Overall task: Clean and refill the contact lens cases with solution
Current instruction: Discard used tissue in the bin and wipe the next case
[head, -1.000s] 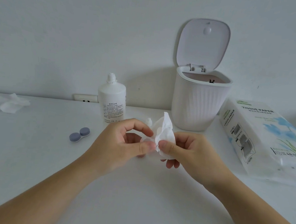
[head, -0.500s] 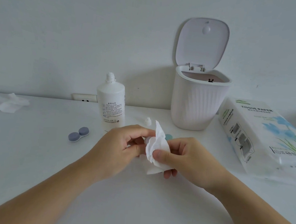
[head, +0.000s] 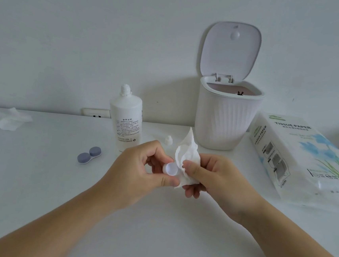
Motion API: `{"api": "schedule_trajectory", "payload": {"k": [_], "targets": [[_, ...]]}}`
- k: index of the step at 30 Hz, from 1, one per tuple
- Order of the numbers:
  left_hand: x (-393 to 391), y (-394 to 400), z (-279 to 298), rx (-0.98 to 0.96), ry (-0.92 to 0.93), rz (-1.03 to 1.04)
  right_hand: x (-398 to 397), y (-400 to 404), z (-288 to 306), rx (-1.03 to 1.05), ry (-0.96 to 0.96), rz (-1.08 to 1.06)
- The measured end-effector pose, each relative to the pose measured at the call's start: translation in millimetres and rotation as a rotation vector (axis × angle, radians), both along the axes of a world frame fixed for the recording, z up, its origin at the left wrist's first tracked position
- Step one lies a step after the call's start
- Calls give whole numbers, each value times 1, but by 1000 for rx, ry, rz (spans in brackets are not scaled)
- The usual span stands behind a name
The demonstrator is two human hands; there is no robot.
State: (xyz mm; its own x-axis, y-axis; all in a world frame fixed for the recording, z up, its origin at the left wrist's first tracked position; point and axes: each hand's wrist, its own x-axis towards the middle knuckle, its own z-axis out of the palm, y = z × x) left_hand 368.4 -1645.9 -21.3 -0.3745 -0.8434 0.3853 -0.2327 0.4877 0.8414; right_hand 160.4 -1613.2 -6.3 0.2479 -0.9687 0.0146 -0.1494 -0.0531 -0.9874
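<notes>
We hold a small white cup [head: 170, 169] of a lens case in our left hand [head: 139, 173], pinched with its open side showing, so our right hand [head: 211, 178], gripping a tissue [head: 186, 157], can wipe it. Another case [head: 89, 155] sits closed to the left, near the solution bottle [head: 126, 120].

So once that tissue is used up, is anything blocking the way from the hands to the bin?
Nothing visible does. The bin stands open just behind the right hand, which holds the tissue. The small cap on the table sits to the left of that path, and the tissue pack to the right.
</notes>
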Motion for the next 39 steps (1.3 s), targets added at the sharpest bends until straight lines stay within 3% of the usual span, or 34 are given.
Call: {"api": "schedule_trajectory", "payload": {"k": [9, 16, 22, 32, 39], "targets": [[4, -3, 3, 67, -109, -141, 2, 5, 1, 47, 204, 180], [7, -3, 3, 43, 19, -43, 3, 4, 0, 49, 47, 94], [-2, 5, -1, -62, -31, 25, 7, 2, -2, 53, -98, -17], [7, -5, -1, 78, -146, -126, 7, 6, -4, 47, 255, 149], [1, 3, 3, 7, 31, 29, 3, 1, -5, -30, 24, 15]]}}
